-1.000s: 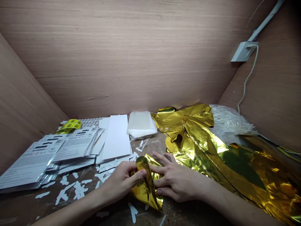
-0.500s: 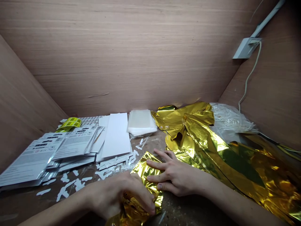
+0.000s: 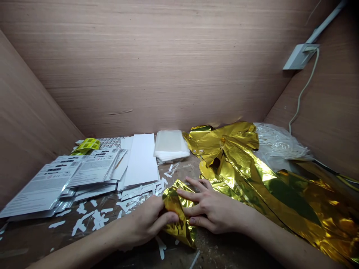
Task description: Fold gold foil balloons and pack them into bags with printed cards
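Observation:
In front of me lies a shiny gold foil balloon [image 3: 179, 224], folded into a small packet on the table. My left hand [image 3: 147, 220] grips its left side, thumb on top and the other fingers hidden behind or under the foil. My right hand [image 3: 206, 207] rests on the right side of the packet, fingers spread and pressing it down. Beyond the right hand spreads a heap of more flat gold foil balloons [image 3: 238, 160], reaching to the right edge of the view.
Printed cards in clear sleeves [image 3: 47, 183] are piled at left, beside white cards [image 3: 141, 160] and clear bags [image 3: 171, 144]. A yellow label strip [image 3: 86, 145] lies behind. White paper scraps [image 3: 98, 220] litter the table. White straws in plastic [image 3: 280, 142] lie back right, under a socket box [image 3: 301, 56].
My left hand has shifted up and left, lifting and folding the near part of the foil over the packet. My right hand stays pressed on it. The view has shifted slightly.

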`<state>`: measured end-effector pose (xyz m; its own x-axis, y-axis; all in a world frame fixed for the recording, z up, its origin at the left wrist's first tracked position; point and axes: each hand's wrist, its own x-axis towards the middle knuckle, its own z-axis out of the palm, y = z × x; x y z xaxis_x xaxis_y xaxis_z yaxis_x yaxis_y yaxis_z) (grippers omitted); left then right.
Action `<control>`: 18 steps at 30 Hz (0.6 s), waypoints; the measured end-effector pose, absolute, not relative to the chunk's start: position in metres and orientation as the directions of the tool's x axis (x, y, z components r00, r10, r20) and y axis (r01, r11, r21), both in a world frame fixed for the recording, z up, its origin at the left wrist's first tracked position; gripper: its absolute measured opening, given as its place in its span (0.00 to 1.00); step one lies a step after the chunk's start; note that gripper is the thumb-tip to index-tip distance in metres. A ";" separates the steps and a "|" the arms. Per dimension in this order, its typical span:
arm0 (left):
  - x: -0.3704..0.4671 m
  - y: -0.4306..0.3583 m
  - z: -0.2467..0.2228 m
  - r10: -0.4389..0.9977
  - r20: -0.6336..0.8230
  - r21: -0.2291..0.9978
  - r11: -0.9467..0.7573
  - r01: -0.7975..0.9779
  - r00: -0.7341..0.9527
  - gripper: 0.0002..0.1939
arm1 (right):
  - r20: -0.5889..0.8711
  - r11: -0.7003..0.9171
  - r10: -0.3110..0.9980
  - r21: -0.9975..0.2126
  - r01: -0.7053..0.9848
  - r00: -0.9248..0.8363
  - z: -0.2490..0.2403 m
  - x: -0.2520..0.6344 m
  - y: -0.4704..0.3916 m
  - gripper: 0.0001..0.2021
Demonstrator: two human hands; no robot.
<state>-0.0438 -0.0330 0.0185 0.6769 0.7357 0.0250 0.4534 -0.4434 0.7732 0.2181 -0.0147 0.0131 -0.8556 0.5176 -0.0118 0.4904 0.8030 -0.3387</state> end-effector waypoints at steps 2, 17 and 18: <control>-0.041 -0.032 0.014 0.813 0.002 0.729 -0.400 0.555 0.582 0.11 | -0.001 0.809 0.520 -0.320 0.493 -0.854 0.014 0.217 -0.016 0.14; -0.032 -0.030 -0.012 0.581 0.491 0.301 -0.813 0.499 0.649 0.06 | -0.028 0.776 0.560 -0.331 0.537 -0.828 0.012 0.217 -0.018 0.15; -0.032 -0.029 -0.012 0.535 0.497 0.294 -0.844 0.448 0.683 0.08 | -0.040 0.764 0.570 -0.343 0.547 -0.821 0.011 0.217 -0.019 0.15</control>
